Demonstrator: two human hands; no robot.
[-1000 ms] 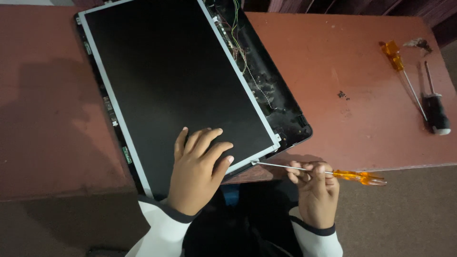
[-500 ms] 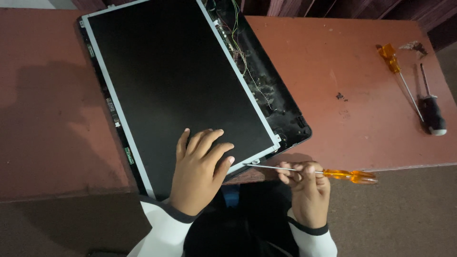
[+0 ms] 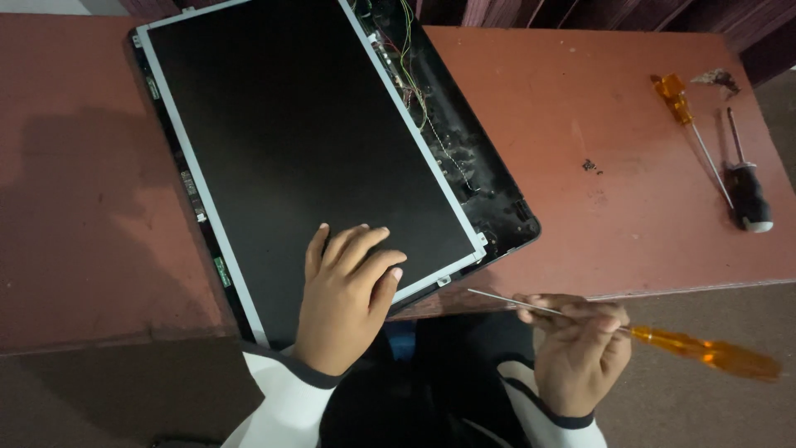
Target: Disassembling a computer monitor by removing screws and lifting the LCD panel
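Note:
A bare laptop screen panel (image 3: pixel 282 141) with a silver metal frame lies tilted in a black lid shell (image 3: pixel 489 199), which shows thin wires along its right side. My left hand (image 3: pixel 344 294) rests flat on the panel's near corner, fingers spread. My right hand (image 3: pixel 576 348), just off the table's front edge, grips an orange-handled screwdriver (image 3: pixel 705 353) by its shaft. The metal tip points left toward the panel's near right corner, a little apart from it.
The reddish-brown table (image 3: pixel 613 216) carries a second orange-handled screwdriver (image 3: pixel 680 104) and a black-handled one (image 3: pixel 746 195) at the far right. A few tiny dark screws (image 3: pixel 590 166) lie mid-table. My dark clothing and white sleeves fill the bottom.
My right hand has slid a little along the screwdriver, with the tip still aimed at the panel's corner. The left hand stays pressed on the screen.

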